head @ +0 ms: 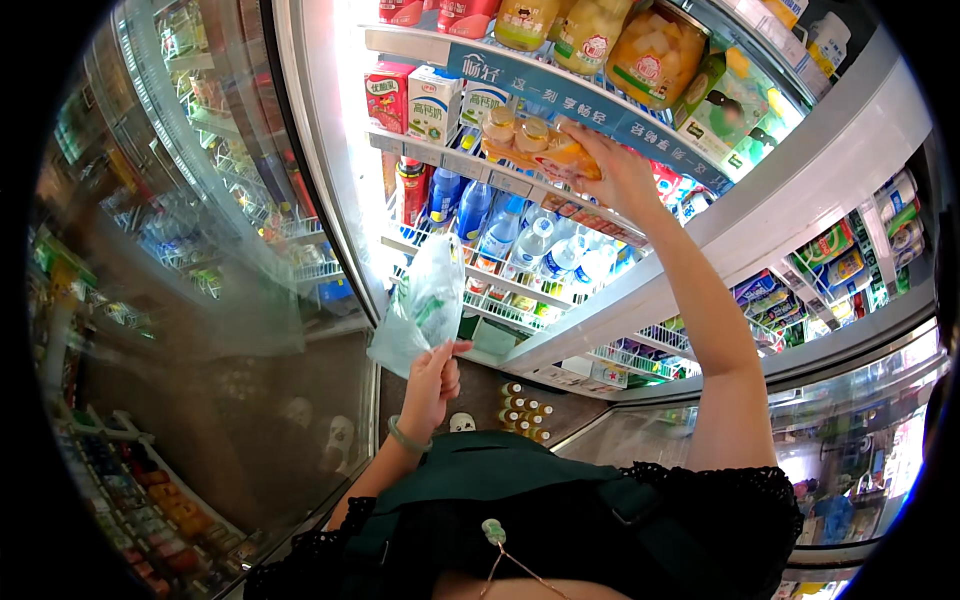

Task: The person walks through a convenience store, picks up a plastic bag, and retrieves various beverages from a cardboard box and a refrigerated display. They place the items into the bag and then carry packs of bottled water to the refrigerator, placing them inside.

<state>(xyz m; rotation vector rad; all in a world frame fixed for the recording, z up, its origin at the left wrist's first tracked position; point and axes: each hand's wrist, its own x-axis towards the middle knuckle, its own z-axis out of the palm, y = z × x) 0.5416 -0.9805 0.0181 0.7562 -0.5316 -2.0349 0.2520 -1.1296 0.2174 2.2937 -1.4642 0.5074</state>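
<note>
My right hand (622,174) reaches into a lit, open drinks fridge and grips the right end of a shrink-wrapped pack of orange bottles (536,150). The pack tilts at the front edge of a middle shelf (469,163), beside white milk cartons (433,105). Lower down, my left hand (433,379) pinches a thin, translucent plastic bag (420,311) with green print. The bag hangs upward and away from my fingers, in front of the lower shelf, and I cannot tell what is in it.
Fruit jars (652,56) stand on the shelf above, and bottles of water (532,244) on the one below. A glass door (225,337) swings out at left. Several small capped bottles (525,412) stand on the floor near my shoe (463,421). Another stocked fridge section (832,262) is at right.
</note>
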